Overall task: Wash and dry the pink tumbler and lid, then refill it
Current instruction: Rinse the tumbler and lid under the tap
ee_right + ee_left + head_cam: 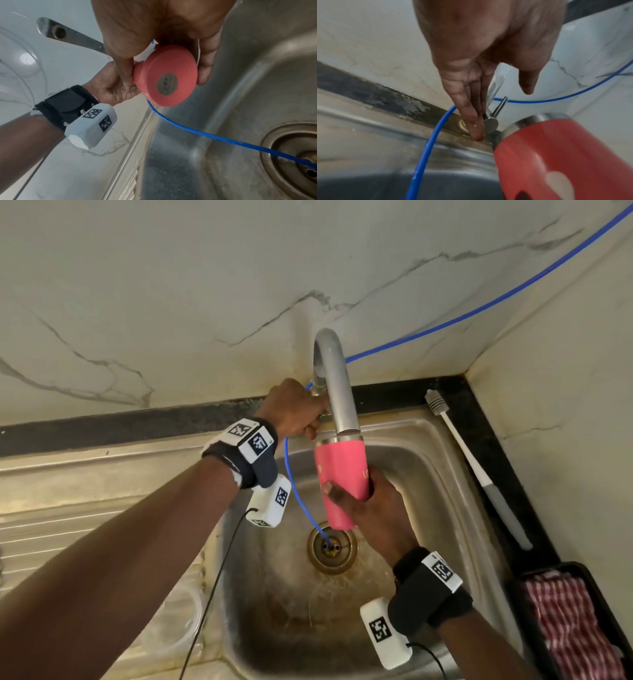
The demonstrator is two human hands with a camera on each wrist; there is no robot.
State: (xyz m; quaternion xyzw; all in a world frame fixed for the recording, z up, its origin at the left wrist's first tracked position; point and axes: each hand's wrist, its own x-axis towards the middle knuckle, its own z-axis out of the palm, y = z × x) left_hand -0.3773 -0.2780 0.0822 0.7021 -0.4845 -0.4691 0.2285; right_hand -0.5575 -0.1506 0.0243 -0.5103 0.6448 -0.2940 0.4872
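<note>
gripping pink tumbler [340,481] upright, mouth under faucet [337,392]

Basin of sink [442,460] open right of tumbler [339,477]; spout [337,381] directly over its mouth, blue tube [298,494] crossing left side down to drain [331,547]; brush [476,467] lines right rim.
</note>
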